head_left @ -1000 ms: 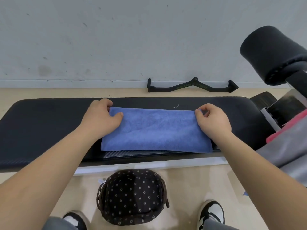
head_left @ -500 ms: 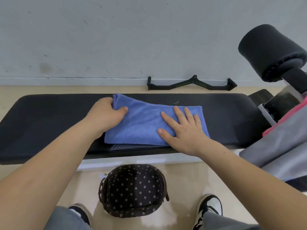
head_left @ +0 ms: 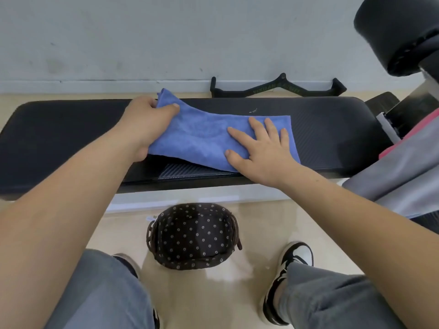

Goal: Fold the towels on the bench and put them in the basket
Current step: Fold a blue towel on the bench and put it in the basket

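1. Left hand (head_left: 147, 119) grips the left end of the blue towel (head_left: 204, 136): fingers curled under the edge, thumb on top, and that end raised clear of the pad.
2. Blue towel lies lengthwise on the black padded bench (head_left: 59, 138), near the middle. It looks already folded into a narrow strip. Its right half lies flat and its left half slopes up to the gripping hand.
3. Basket (head_left: 192, 236), dark with a dotted lining, stands on the floor directly below the towel, between the person's feet. No towel is visible inside it.
4. Right hand (head_left: 261, 148) rests flat on the right half of the towel, fingers straight and spread. It presses down and holds nothing.
5. Grey cloth (head_left: 403, 167) with a pink edge hangs at the far right end of the bench. Probably more towels, but I cannot confirm that.
6. Handling, as a judgement:
   - The towel is soft, light terry cloth with no stiffness, so it droops wherever it is unsupported.
   - Its nap should hold against the pad, so the flat palm is enough to anchor it.
   - Best hold is at the short end, pinching all layers together so the fold does not slip open.
   - There is no risk of breakage; the only risk is layers sliding out of line.
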`<state>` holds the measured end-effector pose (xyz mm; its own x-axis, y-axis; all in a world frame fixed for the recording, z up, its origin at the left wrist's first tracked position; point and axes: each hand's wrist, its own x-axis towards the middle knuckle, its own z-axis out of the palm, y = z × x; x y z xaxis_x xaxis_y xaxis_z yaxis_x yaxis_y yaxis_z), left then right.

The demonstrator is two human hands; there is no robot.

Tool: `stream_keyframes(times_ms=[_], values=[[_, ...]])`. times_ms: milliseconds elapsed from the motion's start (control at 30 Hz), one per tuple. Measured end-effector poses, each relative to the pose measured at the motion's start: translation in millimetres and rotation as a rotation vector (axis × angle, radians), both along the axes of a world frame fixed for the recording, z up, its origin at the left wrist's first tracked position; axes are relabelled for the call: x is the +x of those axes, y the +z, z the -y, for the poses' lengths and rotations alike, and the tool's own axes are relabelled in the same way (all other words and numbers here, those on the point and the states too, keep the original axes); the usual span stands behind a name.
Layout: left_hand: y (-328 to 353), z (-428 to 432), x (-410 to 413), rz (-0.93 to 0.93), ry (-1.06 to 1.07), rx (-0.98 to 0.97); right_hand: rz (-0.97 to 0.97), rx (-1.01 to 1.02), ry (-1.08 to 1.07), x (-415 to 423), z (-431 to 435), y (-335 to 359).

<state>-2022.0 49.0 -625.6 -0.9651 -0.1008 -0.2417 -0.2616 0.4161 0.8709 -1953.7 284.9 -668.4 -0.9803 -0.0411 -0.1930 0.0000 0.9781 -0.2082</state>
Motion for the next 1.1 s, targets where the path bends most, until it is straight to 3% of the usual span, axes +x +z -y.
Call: stream_keyframes(times_ms=[233,400,633,733,867,933,1000,1100], values=[[21,-18,8,0.116,-0.002,0.293,-0.383,-0.081,0.003,-2,0,12],[35,-59,11,0.034,-0.105,0.229,-0.216,-0.247,-0.252,-9,-44,32],[33,-160,17,-0.052,-0.332,0.002,-0.139,-0.82,-0.523,2,-86,23],[14,-190,26,-0.047,-0.412,-0.044,-0.076,-0.968,-0.588,2,-93,24],[-7,-203,38,-0.024,-0.617,-0.169,-0.043,-0.964,-0.616,0,-101,22],[-4,-197,37,-0.002,-0.635,-0.12,-0.056,-0.961,-0.56,0,-101,20],[0,-181,36,0.008,-0.584,-0.076,-0.089,-0.931,-0.548,0,-97,20],[-1,-146,35,-0.206,-0.389,-0.186,-0.109,-0.848,-0.527,0,-91,24]])
